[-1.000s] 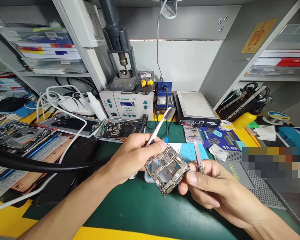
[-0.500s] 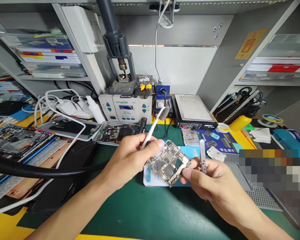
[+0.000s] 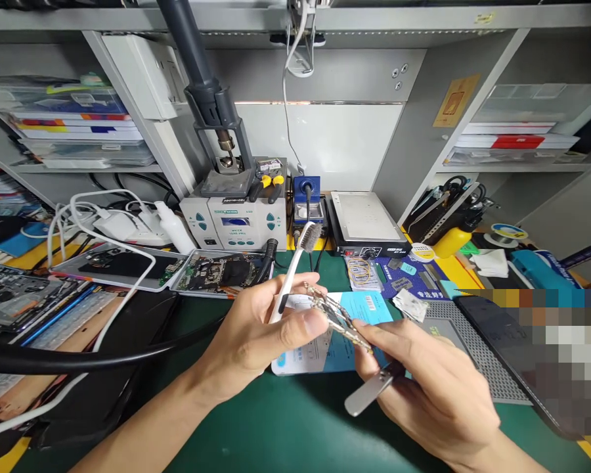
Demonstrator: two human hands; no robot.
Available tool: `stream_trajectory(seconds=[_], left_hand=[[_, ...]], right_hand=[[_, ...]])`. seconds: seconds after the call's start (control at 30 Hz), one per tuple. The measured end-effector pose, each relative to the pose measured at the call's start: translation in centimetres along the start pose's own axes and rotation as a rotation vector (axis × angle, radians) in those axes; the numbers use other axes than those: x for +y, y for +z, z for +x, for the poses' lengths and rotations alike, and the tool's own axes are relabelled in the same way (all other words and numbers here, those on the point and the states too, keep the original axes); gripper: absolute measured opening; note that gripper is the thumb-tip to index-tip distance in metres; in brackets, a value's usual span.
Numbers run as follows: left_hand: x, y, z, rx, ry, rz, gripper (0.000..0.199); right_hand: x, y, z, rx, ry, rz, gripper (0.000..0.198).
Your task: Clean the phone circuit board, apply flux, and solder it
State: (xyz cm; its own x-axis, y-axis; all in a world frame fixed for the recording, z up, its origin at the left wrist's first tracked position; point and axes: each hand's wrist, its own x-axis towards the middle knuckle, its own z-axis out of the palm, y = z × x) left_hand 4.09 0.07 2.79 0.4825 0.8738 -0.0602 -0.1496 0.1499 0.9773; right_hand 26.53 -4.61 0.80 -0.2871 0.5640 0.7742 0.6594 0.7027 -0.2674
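My left hand (image 3: 256, 335) is closed round a white toothbrush (image 3: 294, 263), its dark bristles pointing up and away. The thumb of that hand also overlaps the edge of a phone circuit board (image 3: 342, 316), which is tilted so that it shows nearly edge-on. Fingers and thumb of my right hand (image 3: 423, 374) pinch the board at its near right corner. Tucked in the same hand is a flat silver metal tool (image 3: 369, 392) with a rounded end, its other end hidden by the fingers. Beneath the board lies a blue and white card (image 3: 364, 361) on the green mat (image 3: 276, 420).
Behind stand a grey soldering station (image 3: 231, 223), a blue iron stand (image 3: 307, 190) and a flat heating plate (image 3: 367, 217). An opened device (image 3: 221, 270) and a black hose (image 3: 103, 358) are at left. A perforated grey mat (image 3: 502, 361) lies at right.
The board has turned from face-up to nearly edge-on. In my right hand the metal tool has swung from upright to pointing down and left. The whole view has shifted slightly.
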Motion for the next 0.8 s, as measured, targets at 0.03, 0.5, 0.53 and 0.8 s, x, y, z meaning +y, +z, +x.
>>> stream_trajectory(seconds=[0.03, 0.5, 0.53, 0.8], left_hand=[[0.07, 0.06, 0.05, 0.001, 0.000, -0.023, 0.060], [-0.01, -0.11, 0.18, -0.023, -0.025, -0.115, 0.054], [0.00, -0.07, 0.17, -0.031, -0.022, -0.114, 0.056], [-0.09, 0.19, 0.13, -0.033, -0.015, -0.103, 0.063]], right_hand=[[0.03, -0.06, 0.01, -0.010, -0.023, -0.022, 0.024], [0.11, -0.52, 0.26, 0.006, -0.096, -0.050, 0.022], [0.10, -0.54, 0.33, 0.004, -0.099, -0.043, 0.023], [-0.21, -0.52, 0.51, 0.020, -0.082, 0.000, 0.018]])
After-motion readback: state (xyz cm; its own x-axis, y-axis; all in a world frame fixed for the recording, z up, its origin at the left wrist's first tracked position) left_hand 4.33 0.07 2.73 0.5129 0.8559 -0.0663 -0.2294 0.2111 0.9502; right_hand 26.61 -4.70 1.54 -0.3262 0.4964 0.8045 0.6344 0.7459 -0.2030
